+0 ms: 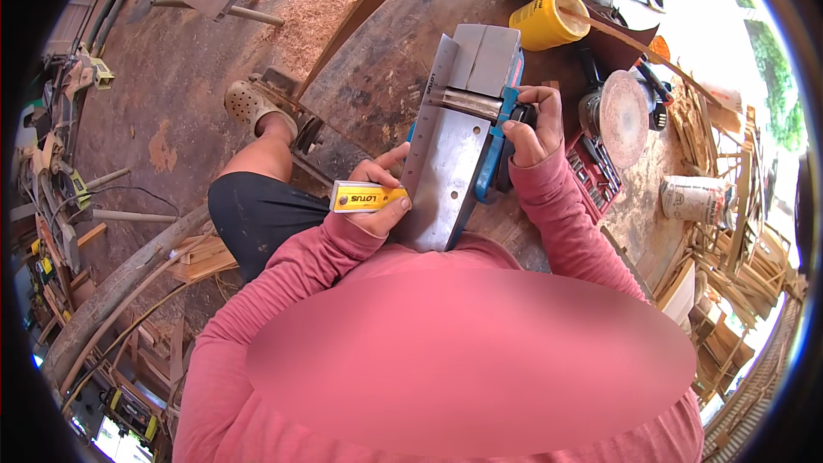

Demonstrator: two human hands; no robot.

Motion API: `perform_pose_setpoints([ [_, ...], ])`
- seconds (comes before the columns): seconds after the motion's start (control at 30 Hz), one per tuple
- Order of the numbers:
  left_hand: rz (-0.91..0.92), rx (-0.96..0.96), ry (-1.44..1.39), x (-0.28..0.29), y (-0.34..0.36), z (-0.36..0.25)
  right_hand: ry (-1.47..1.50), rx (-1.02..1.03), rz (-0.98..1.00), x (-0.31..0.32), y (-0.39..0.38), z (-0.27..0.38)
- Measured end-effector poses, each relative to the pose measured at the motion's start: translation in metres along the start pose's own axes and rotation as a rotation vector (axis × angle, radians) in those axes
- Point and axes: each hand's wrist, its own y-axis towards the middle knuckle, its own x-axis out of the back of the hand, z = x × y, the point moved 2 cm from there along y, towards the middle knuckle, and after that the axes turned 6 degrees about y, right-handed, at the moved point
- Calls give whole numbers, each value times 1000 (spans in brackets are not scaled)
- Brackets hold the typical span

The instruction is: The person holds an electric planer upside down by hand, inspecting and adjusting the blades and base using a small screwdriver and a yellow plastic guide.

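Note:
An electric hand planer (450, 150) with a blue body rests sole-up against my belly, its metal bed and cutter drum (467, 104) facing me. My left hand (379, 214) is closed round the yellow-and-silver stock of a try square (367, 197). The square's marked steel blade lies lengthwise along the left edge of the planer's sole, across the drum's left end. At the planer's right side, my right hand (537, 127) has its fingers curled on the blue housing beside the drum's end. Part of its grip is hidden.
The planer lies over a round-edged wooden table (369, 77). Beyond it stands a yellow container (549, 21) with a stick across it. An angle grinder with a round disc (623, 118) and a red socket set (594, 176) lie to the right. A white bucket (696, 199) stands farther right.

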Motion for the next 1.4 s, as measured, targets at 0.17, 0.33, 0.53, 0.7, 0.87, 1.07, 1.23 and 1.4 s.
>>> perform_pose_setpoints([
  [0.17,24,-16,-16,0,1,2,-4,19,-7,-1,0,-3],
  [0.33,50,-33,-38,0,3,2,84,-144,-1,0,1,2],
  [0.53,36,-12,-26,0,3,1,44,-108,5,0,2,3],
  [0.7,23,-3,10,0,1,2,-29,-2,-5,1,2,3],
  [0.87,10,5,-50,-3,1,3,-11,-33,-14,-2,-3,-3],
  [1.07,7,-1,2,-2,2,3,-57,22,-6,-1,-1,-2],
  [1.23,-10,-21,41,-1,2,6,-87,73,-6,-1,0,-3],
  [1.4,-25,-46,67,-3,3,5,-88,58,-5,-1,0,-2],
])
